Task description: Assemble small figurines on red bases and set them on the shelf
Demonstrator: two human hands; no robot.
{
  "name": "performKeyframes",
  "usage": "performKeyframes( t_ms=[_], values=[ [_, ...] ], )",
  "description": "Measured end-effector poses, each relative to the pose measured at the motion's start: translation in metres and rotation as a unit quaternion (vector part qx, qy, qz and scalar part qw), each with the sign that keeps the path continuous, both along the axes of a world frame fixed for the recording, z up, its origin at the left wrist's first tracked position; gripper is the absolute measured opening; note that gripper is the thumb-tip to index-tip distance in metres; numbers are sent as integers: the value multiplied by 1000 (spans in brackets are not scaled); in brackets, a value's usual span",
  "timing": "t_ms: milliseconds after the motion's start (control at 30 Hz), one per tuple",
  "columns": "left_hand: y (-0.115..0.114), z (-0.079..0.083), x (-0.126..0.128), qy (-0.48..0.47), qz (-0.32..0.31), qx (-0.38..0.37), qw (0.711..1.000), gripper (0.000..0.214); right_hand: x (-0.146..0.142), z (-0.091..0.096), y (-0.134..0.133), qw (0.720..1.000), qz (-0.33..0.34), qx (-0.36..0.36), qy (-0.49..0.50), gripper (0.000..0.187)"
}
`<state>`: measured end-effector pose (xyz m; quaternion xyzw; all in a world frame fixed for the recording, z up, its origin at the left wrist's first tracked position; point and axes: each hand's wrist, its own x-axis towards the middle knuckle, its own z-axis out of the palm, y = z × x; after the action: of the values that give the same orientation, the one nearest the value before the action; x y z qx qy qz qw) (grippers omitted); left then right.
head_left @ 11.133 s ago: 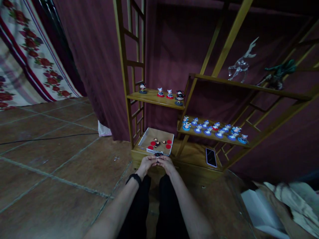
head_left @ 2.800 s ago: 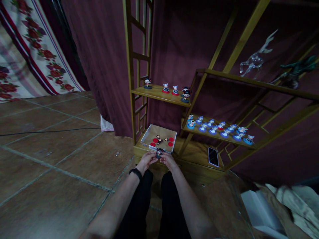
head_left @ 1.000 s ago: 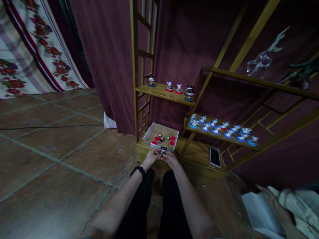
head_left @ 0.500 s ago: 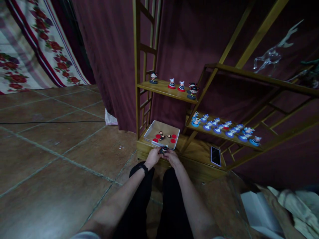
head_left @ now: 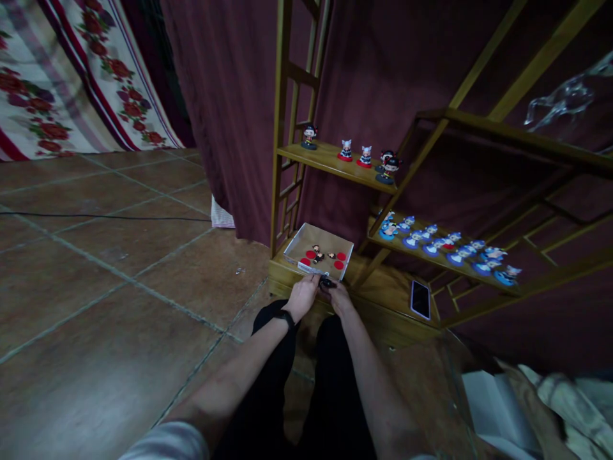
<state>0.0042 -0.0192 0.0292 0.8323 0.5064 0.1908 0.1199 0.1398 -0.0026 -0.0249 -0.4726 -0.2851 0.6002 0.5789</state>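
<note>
A small dark figurine [head_left: 327, 282] is between my two hands, just in front of the open box [head_left: 292, 246]. My right hand [head_left: 339, 298] is closed around its right side. The fingers of my left hand [head_left: 305, 296] are closed at its left side, and they cover part of it. Inside the box lie several small black-haired figure pieces [head_left: 318, 257] and several round red bases [head_left: 341, 255].
The box stands on the low ledge of a wooden shelf [head_left: 357, 294], with a phone [head_left: 420, 299] farther right. Black-haired figurines [head_left: 309, 137] and white-and-red ones stand on the upper board. Blue-based figurines [head_left: 435, 246] fill the right board. A white carton [head_left: 498, 406] lies at lower right.
The view has shifted, so the shelf appears farther right and slightly higher. The figurine has turned between my hands and shows mostly black. My left fingers have moved along its side.
</note>
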Motion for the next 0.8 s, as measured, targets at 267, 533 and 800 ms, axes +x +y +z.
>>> performKeyframes(
  t_ms=[267, 533, 800],
  values=[
    [-1, -5, 0, 47, -31, 93, 994, 39, 7, 0, -2, 1000, 6, 0, -4, 40],
    [0, -8, -2, 59, -61, 110, 990, 41, 8, 5, -3, 1000, 11, -14, -9, 40],
    [2, -11, -2, 49, -46, 64, 996, 44, 8, 6, -3, 1000, 22, -11, -9, 35]
  ],
)
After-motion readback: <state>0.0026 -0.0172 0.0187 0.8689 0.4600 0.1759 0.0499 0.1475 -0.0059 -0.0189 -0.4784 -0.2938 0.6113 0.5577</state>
